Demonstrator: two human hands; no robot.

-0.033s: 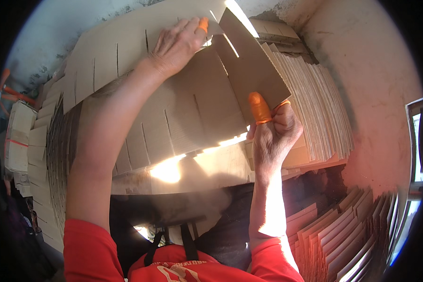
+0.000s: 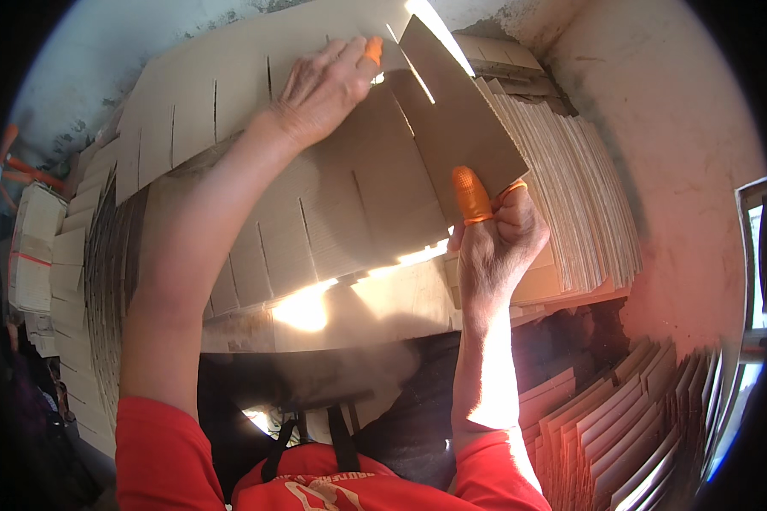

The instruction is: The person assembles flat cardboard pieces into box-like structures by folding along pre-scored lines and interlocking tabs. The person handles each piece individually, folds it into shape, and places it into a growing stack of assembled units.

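Observation:
My left hand (image 2: 331,89), an orange finger cot on one finger, is closed at the lower edge of a long slotted cardboard sheet (image 2: 192,85); its fingertips are partly hidden. My right hand (image 2: 501,234) grips the near corner of a smaller slotted cardboard piece (image 2: 460,119) between thumb and finger, both in orange finger cots. This piece stands tilted across the right end of the long sheet, light showing through its slot. Beneath my left hand another slotted cardboard sheet (image 2: 315,187) slopes toward me, its slots facing my side.
A thick row of cardboard pieces (image 2: 575,187) stands at the right, against a wall (image 2: 673,128). More cardboard sheets (image 2: 605,426) are stacked upright at the lower right. Along the left lie further cardboard stacks (image 2: 68,281) and a bundle with a red band (image 2: 34,247).
My left hand and the long sheet have shifted very slightly to the right. My right hand stays in place with the smaller piece.

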